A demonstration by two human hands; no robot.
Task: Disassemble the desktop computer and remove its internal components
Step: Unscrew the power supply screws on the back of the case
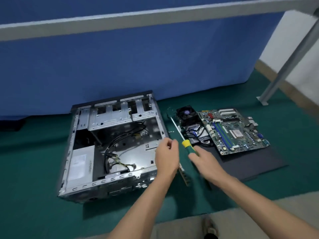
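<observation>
The opened desktop case (110,185) lies on its side on the green floor, with loose cables (119,161) and a grey power supply (81,164) inside. To its right lie the green motherboard (236,131), a black cooler fan (187,113) and a drive (198,133) wrapped in cables. My right hand (205,161) grips the green and yellow handle of a screwdriver (187,144), whose shaft points up and left. My left hand (166,156) hovers at the case's right edge with curled fingers; whether it pinches something small is unclear.
A dark side panel (250,163) lies under the motherboard. A memory stick (185,176) lies below my hands, and small screws (171,132) beside the case. A blue partition stands behind, a grey metal leg (276,80) at right. My shoe (209,228) shows at bottom.
</observation>
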